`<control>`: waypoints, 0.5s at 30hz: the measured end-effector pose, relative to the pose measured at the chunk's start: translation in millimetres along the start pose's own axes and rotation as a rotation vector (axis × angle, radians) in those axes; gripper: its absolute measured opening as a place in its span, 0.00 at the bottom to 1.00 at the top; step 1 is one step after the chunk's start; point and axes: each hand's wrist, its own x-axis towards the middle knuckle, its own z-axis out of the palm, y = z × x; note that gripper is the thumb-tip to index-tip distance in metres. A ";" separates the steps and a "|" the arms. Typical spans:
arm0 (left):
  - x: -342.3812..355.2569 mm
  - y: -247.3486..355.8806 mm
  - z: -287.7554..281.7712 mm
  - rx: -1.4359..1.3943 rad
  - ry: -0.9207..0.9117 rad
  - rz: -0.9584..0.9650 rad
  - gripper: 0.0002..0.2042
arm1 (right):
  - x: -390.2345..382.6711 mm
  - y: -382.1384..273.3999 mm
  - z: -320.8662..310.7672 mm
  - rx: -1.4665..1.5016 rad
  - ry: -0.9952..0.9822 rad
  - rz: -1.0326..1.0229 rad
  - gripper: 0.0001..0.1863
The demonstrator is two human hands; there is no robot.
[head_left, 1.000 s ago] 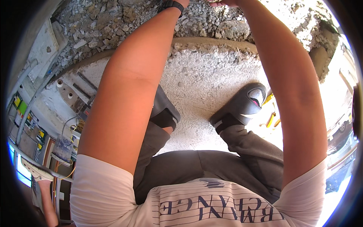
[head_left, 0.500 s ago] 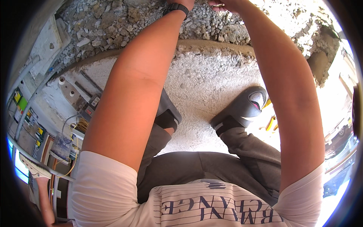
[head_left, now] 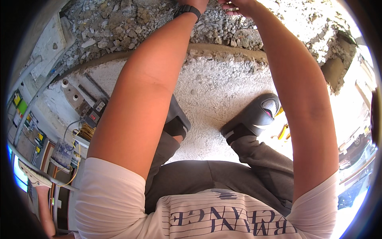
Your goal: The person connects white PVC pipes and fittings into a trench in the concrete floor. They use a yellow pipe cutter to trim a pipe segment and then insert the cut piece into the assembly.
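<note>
Both my arms stretch forward over a bank of broken rubble and gravel (head_left: 223, 30) at the top of the head view. My left hand (head_left: 197, 4), with a dark watch on its wrist, is cut by the upper edge, so its fingers are hidden. A little to its right, my right hand (head_left: 242, 7) hangs over the gravel with its fingers apart, pointing left. Nothing shows in the visible part of this hand. The two hands are close together but not touching in what I see.
My feet in dark slides (head_left: 254, 113) stand on a rough pale concrete slab (head_left: 207, 103). At left lie a grey power tool (head_left: 95, 111) and metal bars (head_left: 87, 93), near a metal rail (head_left: 36, 93). Yellow-handled tools (head_left: 284, 131) lie by my right foot. Another person's leg (head_left: 45, 203) shows lower left.
My right hand has come slightly lower into view, showing more of its fingers. My left wrist has shifted a little to the right. The feet and tools stay put.
</note>
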 end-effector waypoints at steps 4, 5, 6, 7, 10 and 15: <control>-0.7 1.1 -1.3 -0.005 0.017 -0.002 0.12 | -7.5 -3.1 3.3 0.008 0.021 0.008 0.14; -1.5 -1.6 -1.5 0.005 0.025 -0.001 0.12 | -9.7 -5.1 6.1 0.010 0.025 0.004 0.14; -0.8 -0.2 -0.3 -0.003 0.029 0.003 0.12 | -6.8 -2.7 3.4 0.019 0.028 -0.012 0.14; 0.0 0.9 0.6 -0.011 0.033 0.008 0.12 | -3.9 0.2 1.8 0.028 0.031 -0.028 0.14; 3.0 6.1 2.9 -0.019 0.025 0.017 0.12 | 7.2 8.9 -6.0 0.040 0.016 -0.092 0.15; -2.8 0.1 -2.2 0.000 0.006 0.006 0.12 | -11.2 0.7 9.8 -0.005 0.070 -0.047 0.16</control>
